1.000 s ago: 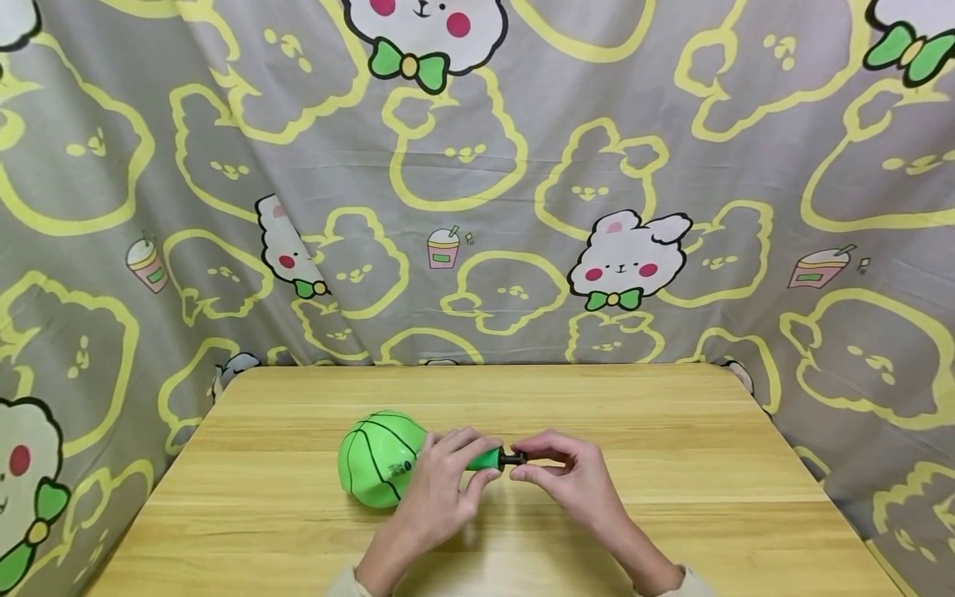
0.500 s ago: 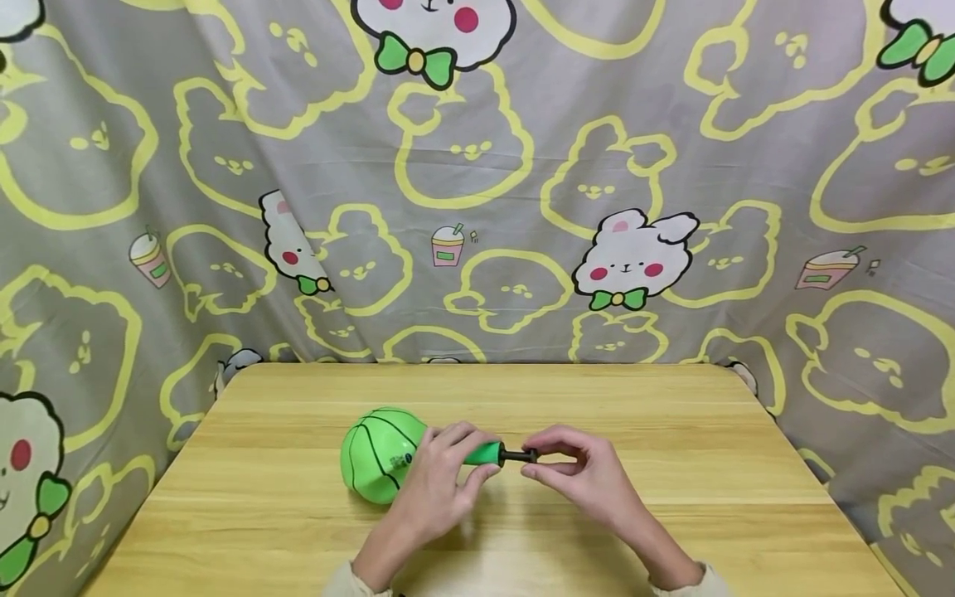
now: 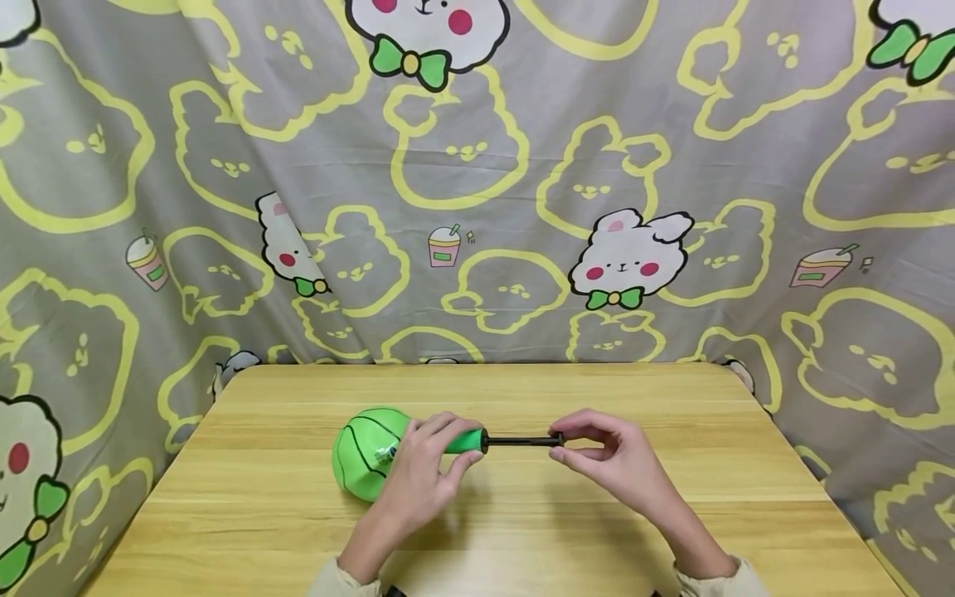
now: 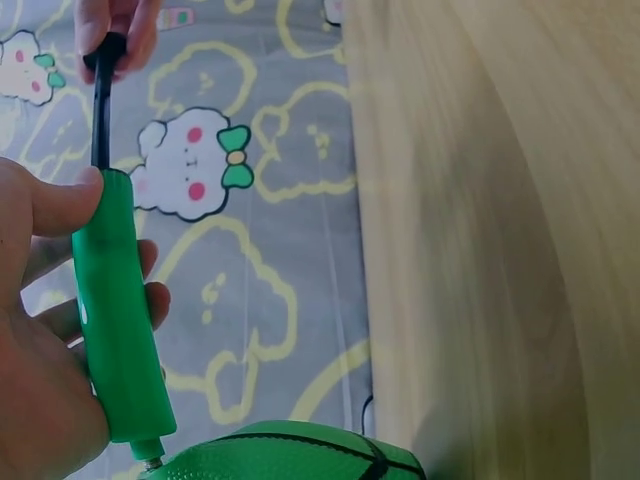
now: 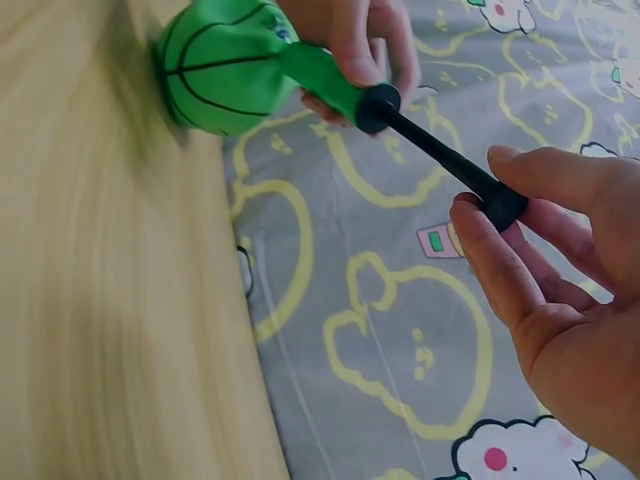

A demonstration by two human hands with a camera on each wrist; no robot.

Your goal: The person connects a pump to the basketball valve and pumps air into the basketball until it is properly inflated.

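Observation:
A green hand pump lies sideways in my left hand, whose fingers and thumb wrap its barrel. Its black rod is drawn far out to the right. At the rod's end, my right hand pinches the small black handle between thumb and fingers. To the left, the pump's metal tip meets a green ball with black basketball lines. The ball looks dented and not fully round. My left hand hides its right side in the head view.
The wooden table spreads under both hands. A grey curtain with yellow outlines and white rabbit prints hangs behind its back edge and along both sides.
My right hand has moved right, pulling the pump's rod from nearly all the way in to far out. My left hand and the ball have shifted slightly left.

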